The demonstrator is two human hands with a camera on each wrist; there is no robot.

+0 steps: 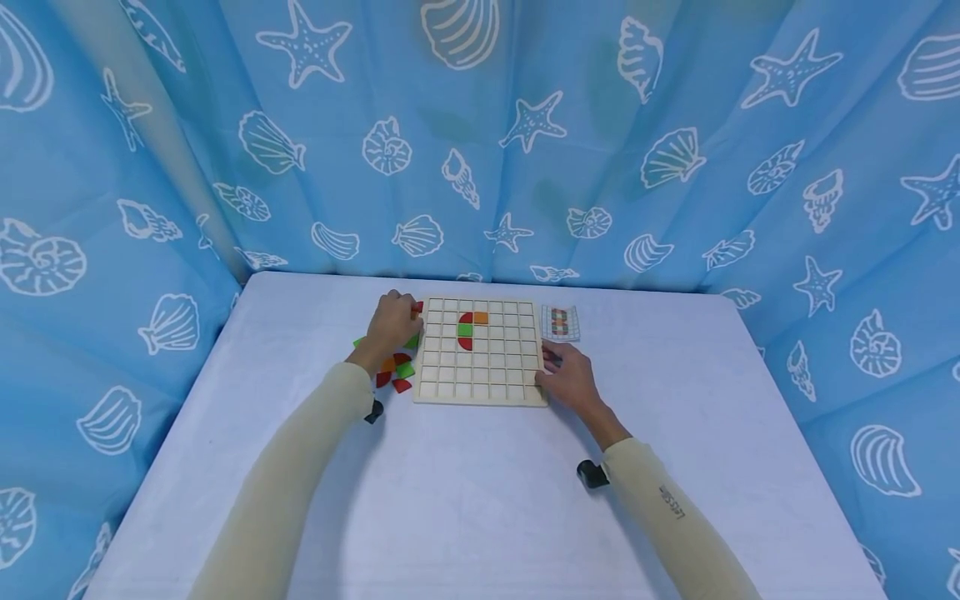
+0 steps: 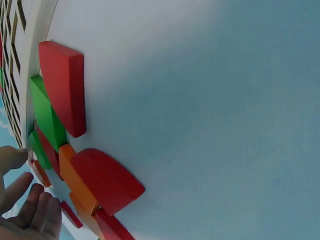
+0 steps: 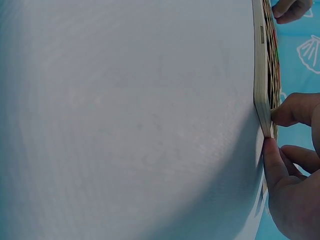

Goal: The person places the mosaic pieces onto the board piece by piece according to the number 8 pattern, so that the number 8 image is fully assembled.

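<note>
A pale wooden grid board (image 1: 481, 398) lies on the table, seen edge-on in the right wrist view. Red quarter-round pieces (image 1: 466, 343), a green square (image 1: 465, 330) and an orange square (image 1: 481, 317) sit in its cells. My left hand (image 1: 392, 323) is over loose pieces beside the board's left edge; in the left wrist view its thumb and fingers stand apart, with nothing visibly held. A red piece (image 1: 417, 307) shows near its fingertips. My right hand (image 1: 572, 377) grips the board's right edge, thumb on top and fingers against the side.
Loose red, orange and green pieces (image 2: 105, 180) lie left of the board, some overlapping. A small pattern card (image 1: 561, 323) with a coloured grid lies beyond my right hand. The white-covered table (image 1: 480, 500) ends at a blue shell-print curtain (image 1: 465, 200).
</note>
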